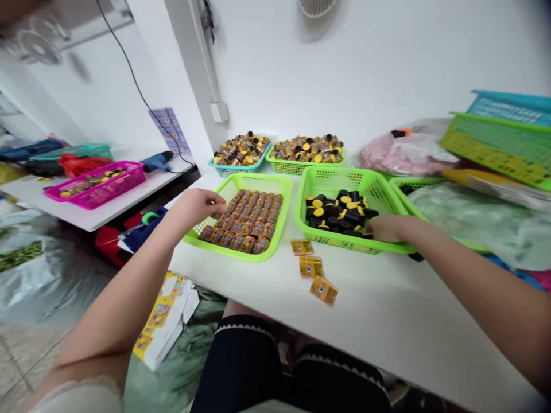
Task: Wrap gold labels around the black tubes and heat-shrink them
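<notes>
My left hand point(201, 205) hangs over the left rim of a light green basket point(282, 229). Its fingers are curled together, and what they hold, if anything, is hidden. Rows of small cylinders with printed wraps point(247, 221) stand upright inside that basket. My right hand point(387, 228) dips into a second green basket point(307, 189), at its front right corner, touching a loose heap of black and yellow pieces point(340, 212). Its fingertips are mostly hidden there. Between the two baskets, toward me, lie three flat gold printed labels point(310, 267) on the white table point(267, 292).
Behind stand a blue basket point(236, 170) and another green basket point(305, 167), both heaped with finished-looking cylinders. Stacked baskets point(499, 149) and plastic bags point(486, 212) crowd the right. A pink basket point(107, 192) sits on the left table. A torn yellow carton point(163, 318) lies below.
</notes>
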`<state>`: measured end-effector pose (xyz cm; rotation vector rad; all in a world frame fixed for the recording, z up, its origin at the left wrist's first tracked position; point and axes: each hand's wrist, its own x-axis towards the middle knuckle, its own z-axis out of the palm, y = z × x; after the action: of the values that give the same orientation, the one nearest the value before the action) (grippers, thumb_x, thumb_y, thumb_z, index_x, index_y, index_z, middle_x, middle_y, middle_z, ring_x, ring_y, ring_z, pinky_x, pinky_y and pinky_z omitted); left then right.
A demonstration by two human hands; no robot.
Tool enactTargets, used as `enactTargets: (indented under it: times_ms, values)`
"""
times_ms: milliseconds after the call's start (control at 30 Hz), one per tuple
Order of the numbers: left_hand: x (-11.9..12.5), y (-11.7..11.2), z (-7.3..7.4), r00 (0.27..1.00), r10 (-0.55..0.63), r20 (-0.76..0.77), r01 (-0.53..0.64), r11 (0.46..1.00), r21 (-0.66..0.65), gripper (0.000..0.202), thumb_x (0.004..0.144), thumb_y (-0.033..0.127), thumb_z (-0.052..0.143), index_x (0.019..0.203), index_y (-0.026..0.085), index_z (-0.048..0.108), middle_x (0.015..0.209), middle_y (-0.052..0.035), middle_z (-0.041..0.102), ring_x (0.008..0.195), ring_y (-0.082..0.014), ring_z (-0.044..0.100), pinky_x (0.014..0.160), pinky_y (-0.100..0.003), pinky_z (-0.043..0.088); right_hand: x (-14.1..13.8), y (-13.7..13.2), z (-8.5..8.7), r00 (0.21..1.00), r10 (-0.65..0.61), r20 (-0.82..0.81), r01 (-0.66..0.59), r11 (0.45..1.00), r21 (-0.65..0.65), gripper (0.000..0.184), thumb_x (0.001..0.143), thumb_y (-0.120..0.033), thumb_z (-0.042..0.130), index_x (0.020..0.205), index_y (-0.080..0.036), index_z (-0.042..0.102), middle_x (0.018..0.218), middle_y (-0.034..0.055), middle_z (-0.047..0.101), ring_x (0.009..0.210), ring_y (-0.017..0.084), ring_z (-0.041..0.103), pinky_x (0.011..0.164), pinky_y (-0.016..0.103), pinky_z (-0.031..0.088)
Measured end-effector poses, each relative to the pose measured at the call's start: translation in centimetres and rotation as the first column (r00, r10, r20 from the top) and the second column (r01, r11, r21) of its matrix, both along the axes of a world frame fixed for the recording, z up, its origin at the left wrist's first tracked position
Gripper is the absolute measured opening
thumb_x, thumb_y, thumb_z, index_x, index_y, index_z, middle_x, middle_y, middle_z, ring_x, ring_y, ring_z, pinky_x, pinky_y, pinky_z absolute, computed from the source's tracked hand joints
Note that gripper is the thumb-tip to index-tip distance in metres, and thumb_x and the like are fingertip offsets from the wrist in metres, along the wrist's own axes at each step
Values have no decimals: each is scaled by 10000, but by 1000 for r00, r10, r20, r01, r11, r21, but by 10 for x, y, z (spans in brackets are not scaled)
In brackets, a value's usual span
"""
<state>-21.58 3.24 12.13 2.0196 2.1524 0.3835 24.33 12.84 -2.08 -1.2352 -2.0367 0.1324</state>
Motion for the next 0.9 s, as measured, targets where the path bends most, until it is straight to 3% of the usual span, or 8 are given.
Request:
enactTargets:
  times_ms: [167,300,433,533,600,667,800,900]
  values:
    - [-17,37,-28,981,-13,-195,-12,991,-130,202,794,277,679,936,201,801,811,-36,787,789,-196,717,725,-234,496,0,9,17,978,-29,207,81,965,-250,493,561,-233,860,357,-234,411,300,-61,353,263,73,308,384,273,266]
    - [-21,46,-49,965,-72,-251,20,979,-204,166,779,277,689,886,219,802,859,-39,789,817,-203,717,711,-224,489,6,-8,54,924,-278,264,342,909,-237,399,429,-230,899,494,-244,505,379,-51,465,330,125,384,439,320,357]
    - [-7,37,-49,945,-107,-309,60,986,-158,300,895,260,549,1104,175,747,1044,-114,761,981,-254,700,863,-300,509,1,-56,70,851,-525,-23,512,838,-189,313,617,-363,825,721,-258,549,632,8,642,592,237,622,603,399,486]
    - [42,11,-56,934,-162,-320,205,973,104,452,1014,266,333,1386,115,541,1337,-174,617,1270,-278,554,1098,-417,397,-8,-83,54,805,-450,-387,452,887,-93,288,734,-429,746,865,-262,551,835,45,698,728,222,672,693,387,542]
    - [92,-18,-75,865,-388,-319,485,810,330,427,1033,242,298,1335,135,579,1338,-137,622,1309,-237,526,1148,-405,370,-10,-89,37,771,-364,-522,411,911,-28,343,765,-446,714,996,-244,562,954,63,685,735,198,669,683,365,565]
    - [141,-52,-104,635,-683,-360,772,576,269,404,1042,223,306,1341,177,573,1398,-94,594,1350,-191,499,1129,-346,413,-8,-89,22,772,-299,-561,372,928,16,442,790,-436,684,1161,-231,555,1043,72,649,790,192,674,693,354,580]
    - [196,-115,-162,566,-708,-422,814,561,151,595,1007,496,387,1343,35,554,1405,-193,569,1327,-305,527,1083,-405,466,-2,-90,12,874,-235,-425,323,935,148,412,841,-374,634,1224,-224,610,1092,100,632,958,223,653,755,355,584]
    - [194,-150,-176,538,-695,-477,833,525,174,562,1008,441,400,1339,16,559,1395,-203,567,1294,-321,556,1071,-416,479,-4,-97,18,919,-203,-338,284,936,210,345,845,-323,636,1170,-210,653,1075,116,652,956,238,642,750,365,577]
